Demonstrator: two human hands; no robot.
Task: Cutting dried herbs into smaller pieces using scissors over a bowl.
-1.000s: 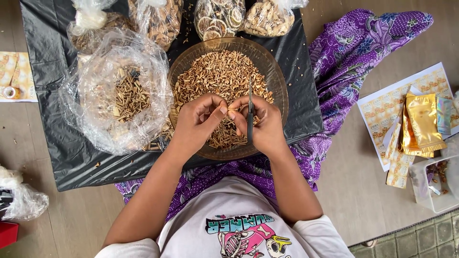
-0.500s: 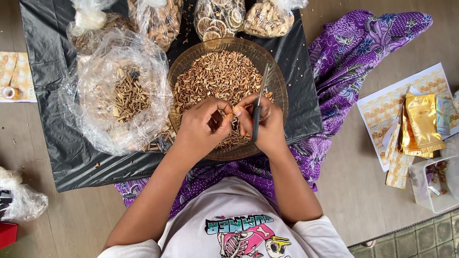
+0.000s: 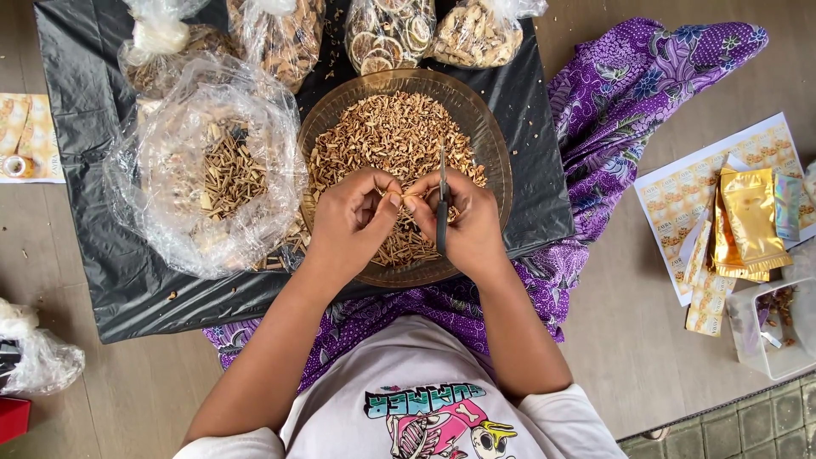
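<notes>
What is pinched between the fingertips of the left hand [image 3: 353, 223] and the right hand [image 3: 463, 223] is too small to be told. The lower part of the scissors [image 3: 442, 204] is hidden inside the right hand, so the handles cannot be seen. Part of the brown bowl [image 3: 493, 136] is covered by both hands. The four tied bags [image 3: 387, 30] are cut off by the top edge, the crumpled bag [image 3: 38, 361] and red object [image 3: 10, 421] by the left edge, and the clear tub [image 3: 765, 336] by the right edge.
</notes>
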